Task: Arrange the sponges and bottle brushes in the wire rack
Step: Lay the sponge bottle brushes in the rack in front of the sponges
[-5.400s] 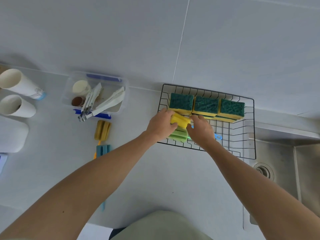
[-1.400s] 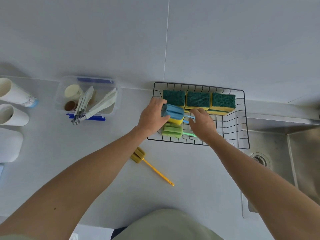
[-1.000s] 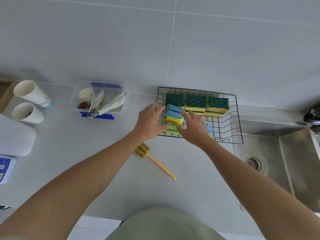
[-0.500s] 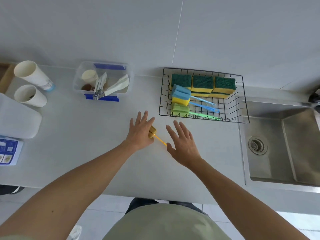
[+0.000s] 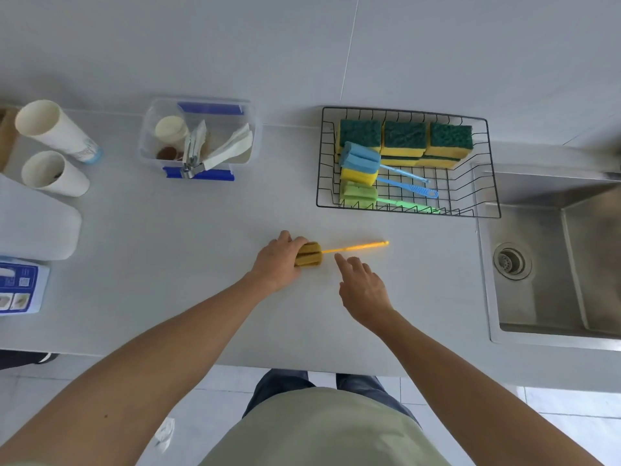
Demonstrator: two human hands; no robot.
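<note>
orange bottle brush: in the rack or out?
Out. The orange bottle brush lies on the counter in front of the wire rack, its sponge head gripped by the left hand.

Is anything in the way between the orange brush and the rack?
Nothing visible. The left hand grips the orange brush by its head on the counter, and the stretch from it up to the rack is bare. The rack's front wall must be lifted over. The right hand hovers beside the handle.

Both bare forearms reach forward. The left hand has its fingers curled in a grip; the right hand hovers, index finger extended, other fingers loosely bent.
</note>
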